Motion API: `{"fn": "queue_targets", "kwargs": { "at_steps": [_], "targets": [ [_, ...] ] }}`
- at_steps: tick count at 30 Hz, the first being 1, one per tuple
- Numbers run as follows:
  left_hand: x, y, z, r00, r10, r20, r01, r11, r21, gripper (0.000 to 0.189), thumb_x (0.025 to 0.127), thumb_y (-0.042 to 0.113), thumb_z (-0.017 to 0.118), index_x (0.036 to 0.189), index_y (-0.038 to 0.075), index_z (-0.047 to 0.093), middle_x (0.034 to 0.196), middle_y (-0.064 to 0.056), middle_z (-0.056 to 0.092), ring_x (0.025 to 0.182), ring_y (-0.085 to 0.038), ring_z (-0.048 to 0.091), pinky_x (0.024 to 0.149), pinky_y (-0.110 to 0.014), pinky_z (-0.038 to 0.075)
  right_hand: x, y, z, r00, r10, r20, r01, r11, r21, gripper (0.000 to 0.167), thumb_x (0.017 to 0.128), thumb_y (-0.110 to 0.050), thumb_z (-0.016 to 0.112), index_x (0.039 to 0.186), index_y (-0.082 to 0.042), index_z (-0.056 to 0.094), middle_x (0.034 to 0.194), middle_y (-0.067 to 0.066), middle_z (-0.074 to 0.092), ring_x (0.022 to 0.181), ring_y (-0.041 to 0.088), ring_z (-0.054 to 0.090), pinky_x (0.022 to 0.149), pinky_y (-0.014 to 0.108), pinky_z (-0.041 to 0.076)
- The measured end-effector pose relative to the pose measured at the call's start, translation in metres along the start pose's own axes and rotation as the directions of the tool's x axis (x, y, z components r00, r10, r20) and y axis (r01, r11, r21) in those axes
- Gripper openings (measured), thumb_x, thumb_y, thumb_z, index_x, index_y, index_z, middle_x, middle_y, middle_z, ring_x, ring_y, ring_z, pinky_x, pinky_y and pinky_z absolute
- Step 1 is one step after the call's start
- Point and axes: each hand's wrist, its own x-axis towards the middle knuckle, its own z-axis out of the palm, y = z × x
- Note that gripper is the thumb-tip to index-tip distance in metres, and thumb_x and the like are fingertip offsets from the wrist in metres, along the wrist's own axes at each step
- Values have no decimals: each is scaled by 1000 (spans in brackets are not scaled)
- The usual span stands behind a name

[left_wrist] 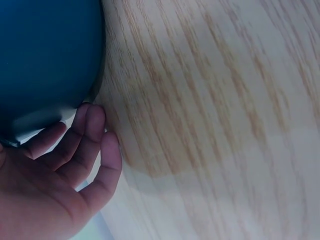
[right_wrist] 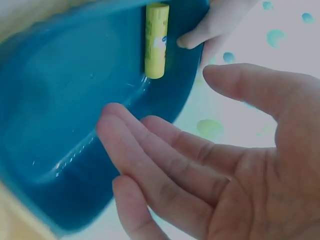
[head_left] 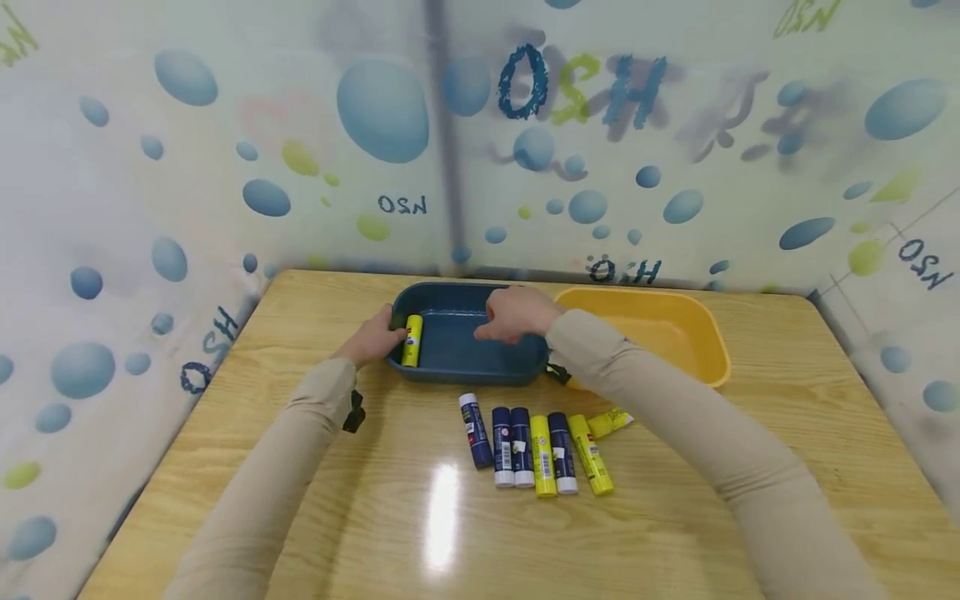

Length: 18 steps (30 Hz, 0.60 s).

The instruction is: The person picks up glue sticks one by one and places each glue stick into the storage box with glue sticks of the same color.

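Observation:
A blue plastic tray [head_left: 480, 376] stands near the back of the table, one yellow glue stick [head_left: 412, 342] lying inside along its left end. My left hand [head_left: 372, 340] holds the tray's left end, thumb over the rim and fingers curled against the outer wall [left_wrist: 65, 100]. Above the tray's right half is my right hand [head_left: 519, 315]. In the right wrist view its fingers [right_wrist: 165, 175] are loosely bent and its thumb is spread away, with nothing between them. In front of the tray lie several glue sticks, among them a dark blue one [head_left: 476, 431] and a yellow one [head_left: 591, 455].
A yellow tray [head_left: 705, 333] stands right of the blue one, partly behind my right sleeve [head_left: 660, 392]. Another yellow glue stick [head_left: 609, 422] lies crosswise near that sleeve. Behind the wooden table [head_left: 360, 517] hangs a patterned curtain [head_left: 315, 108].

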Motion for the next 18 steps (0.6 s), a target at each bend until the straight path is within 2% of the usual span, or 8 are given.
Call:
{"fn": "queue_targets", "kwargs": {
  "at_steps": [4,9,12,15,18],
  "targets": [
    [0,-1,-1,1000,15,-5,-15,1000,-1,43,100,14,43,133,-11,31,132,-33,43,118,-38,44,100,-50,36,-29,9,5,999,-45,-22,44,999,-18,30,94,-38,61,85,-10,63,65,-1,54,57,14,46,54,28,36],
    [0,1,-1,1000,21,-4,-20,1000,8,43,100,13,42,134,-11,30,134,-33,42,120,-40,43,102,-50,34,-63,31,21,995,-78,-58,76,997,-26,28,92,-38,64,87,-11,65,71,-1,58,63,16,51,58,30,42],
    [0,2,0,1000,16,20,-16,1000,5,53,101,15,40,144,-11,20,144,-34,32,132,-42,34,107,-51,29,-83,44,36,996,-65,-64,66,998,13,24,91,-36,65,89,-12,65,73,-3,59,65,15,54,58,30,44],
    [0,3,-1,1000,22,23,-22,1000,11,62,101,16,40,148,-9,9,149,-34,22,137,-45,26,109,-53,25,-101,57,51,997,-55,-56,57,997,44,23,90,-33,66,91,-11,65,70,-4,57,63,14,52,56,29,42],
    [-1,1,-1,999,34,3,-34,999,30,66,100,15,42,150,-6,5,148,-36,23,135,-48,28,108,-54,25,-117,69,65,998,-43,-51,46,998,52,25,89,-33,67,96,-9,66,68,-4,55,61,14,50,54,29,41]
  ]
}}
